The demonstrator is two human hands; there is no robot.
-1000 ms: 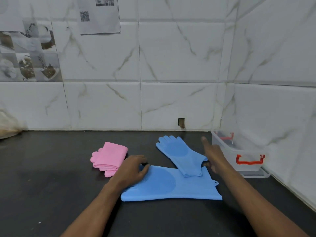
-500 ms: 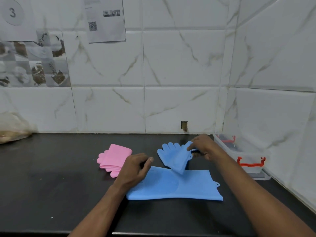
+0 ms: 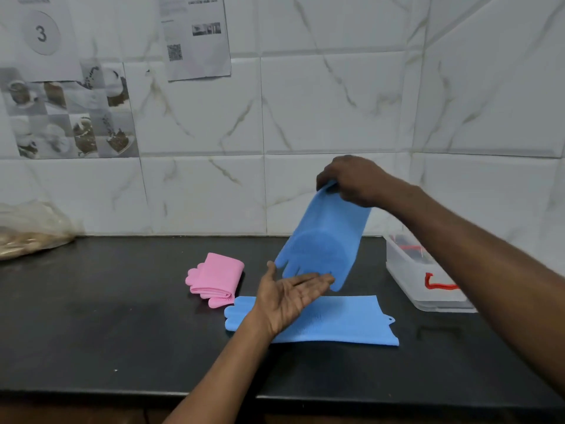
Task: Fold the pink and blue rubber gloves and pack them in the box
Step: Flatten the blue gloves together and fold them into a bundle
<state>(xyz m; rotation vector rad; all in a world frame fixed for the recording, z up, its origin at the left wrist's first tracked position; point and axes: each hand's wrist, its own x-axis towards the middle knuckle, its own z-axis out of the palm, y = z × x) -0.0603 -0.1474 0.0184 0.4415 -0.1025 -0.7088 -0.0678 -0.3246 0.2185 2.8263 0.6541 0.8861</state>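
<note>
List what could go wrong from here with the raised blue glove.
The right hand grips the hanging blue glove only at its cuff; it may slip. Its fingers dangle by the open left hand, above the flat blue glove; laying it down could leave them misaligned. The folded pink gloves lie close and might get nudged open.

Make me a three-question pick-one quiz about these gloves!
1. Where are the pink gloves? A floor B counter C sink
2. How many blue gloves? A one B two C four
3. The left hand is A open, palm up B a fist C gripping a cup
Answers: 1B, they lie folded on the black top. 2B, the right hand holds the hanging blue glove; the flat blue glove lies on the counter. 3A, its fingers are straight.
</note>
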